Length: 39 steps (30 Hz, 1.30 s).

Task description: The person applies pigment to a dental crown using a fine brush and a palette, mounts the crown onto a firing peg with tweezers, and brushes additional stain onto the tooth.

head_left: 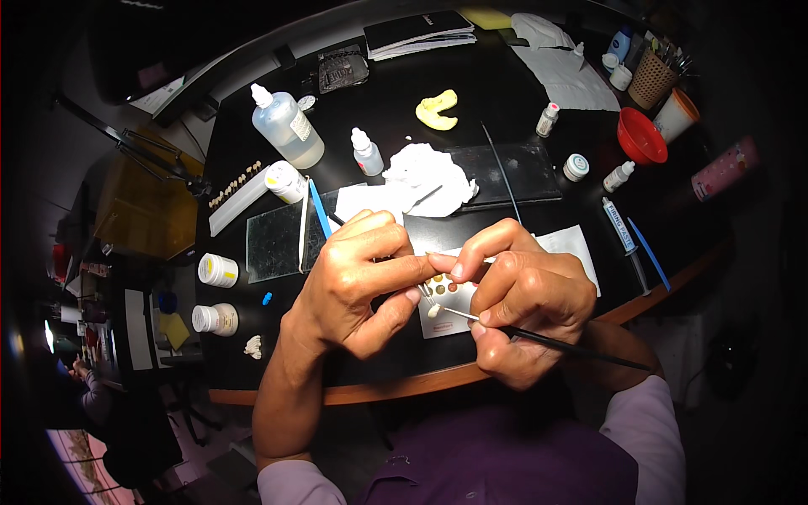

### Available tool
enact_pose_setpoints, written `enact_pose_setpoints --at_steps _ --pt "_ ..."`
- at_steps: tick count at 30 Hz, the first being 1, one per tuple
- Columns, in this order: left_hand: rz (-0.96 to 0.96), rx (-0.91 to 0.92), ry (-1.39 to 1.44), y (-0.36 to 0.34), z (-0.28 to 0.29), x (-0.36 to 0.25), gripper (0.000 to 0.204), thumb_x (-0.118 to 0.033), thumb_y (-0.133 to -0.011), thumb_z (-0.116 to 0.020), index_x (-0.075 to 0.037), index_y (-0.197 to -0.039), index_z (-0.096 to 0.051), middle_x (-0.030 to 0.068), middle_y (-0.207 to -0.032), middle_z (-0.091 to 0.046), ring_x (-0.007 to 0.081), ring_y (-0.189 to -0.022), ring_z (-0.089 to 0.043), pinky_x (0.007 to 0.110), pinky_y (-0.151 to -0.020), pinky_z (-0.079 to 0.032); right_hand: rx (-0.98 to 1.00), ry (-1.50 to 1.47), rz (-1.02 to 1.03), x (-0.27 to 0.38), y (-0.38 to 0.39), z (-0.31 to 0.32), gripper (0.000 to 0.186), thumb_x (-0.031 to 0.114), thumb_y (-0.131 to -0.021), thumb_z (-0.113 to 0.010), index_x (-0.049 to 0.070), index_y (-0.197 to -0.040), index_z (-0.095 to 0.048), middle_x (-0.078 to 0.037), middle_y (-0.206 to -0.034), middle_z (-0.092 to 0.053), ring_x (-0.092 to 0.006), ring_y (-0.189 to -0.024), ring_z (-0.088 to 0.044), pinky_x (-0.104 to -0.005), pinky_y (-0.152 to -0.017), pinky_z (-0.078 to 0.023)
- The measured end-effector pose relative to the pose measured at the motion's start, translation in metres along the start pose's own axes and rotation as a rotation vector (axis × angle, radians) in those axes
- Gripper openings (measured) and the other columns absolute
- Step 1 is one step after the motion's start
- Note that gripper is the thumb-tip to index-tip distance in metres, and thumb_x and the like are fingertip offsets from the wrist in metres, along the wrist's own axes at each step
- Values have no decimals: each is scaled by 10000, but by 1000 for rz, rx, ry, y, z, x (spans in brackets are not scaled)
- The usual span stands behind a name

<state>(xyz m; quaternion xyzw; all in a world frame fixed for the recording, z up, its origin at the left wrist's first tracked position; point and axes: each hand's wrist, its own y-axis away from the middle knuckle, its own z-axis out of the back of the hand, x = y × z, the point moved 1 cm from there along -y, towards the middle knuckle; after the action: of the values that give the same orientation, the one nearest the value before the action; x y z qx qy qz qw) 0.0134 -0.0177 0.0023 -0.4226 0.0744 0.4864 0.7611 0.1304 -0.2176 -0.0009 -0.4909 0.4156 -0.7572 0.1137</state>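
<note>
A dark purple cloth garment (505, 454) spans the lower middle; beyond it the left hand (362, 278) pinches a thin, silvery, pronged holder (427, 295) with a small ivory tooth-shaped piece (434, 310) at its end, while the right hand (539, 295) pinches a slender black-handled brush (581, 349), its tip at or nearly at the piece. Since the piece hangs above a white card with round coloured spots (463, 328), a sideways brush push or a slackened pinch could drop it there, and too wet a tip might flood its surface.
</note>
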Motion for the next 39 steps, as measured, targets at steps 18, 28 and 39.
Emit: enact_pose_setpoints --at_steps 18,28,39 --pt "393 -54 -584 11 18 19 277 -83 -890 -663 2 -1119 -791 139 -820 -610 316 -823 -597 446 -830 -493 -370 158 -64 -20 -2 29 90 7 -865 -684 -4 -931 -624 -120 -922 -629 -166 -978 -634 -331 -874 -562" --pt "379 -88 -530 19 18 42 289 -95 -929 -638 -1 -1151 -798 137 -768 -570 301 -774 -565 427 -770 -460 -85 521 -457 -41 -34 61 167 155 -1012 -705 0 -963 -739 -134 -825 -744 -241 -810 -698 -375 -775 -549" --pt "361 -85 -501 18 16 43 295 -87 -935 -637 8 -1166 -794 134 -771 -572 292 -774 -564 426 -771 -465 74 740 -344 -66 -35 59 76 21 -830 -734 4 -904 -735 -175 -816 -731 -339 -846 -703 -455 -780 -558"
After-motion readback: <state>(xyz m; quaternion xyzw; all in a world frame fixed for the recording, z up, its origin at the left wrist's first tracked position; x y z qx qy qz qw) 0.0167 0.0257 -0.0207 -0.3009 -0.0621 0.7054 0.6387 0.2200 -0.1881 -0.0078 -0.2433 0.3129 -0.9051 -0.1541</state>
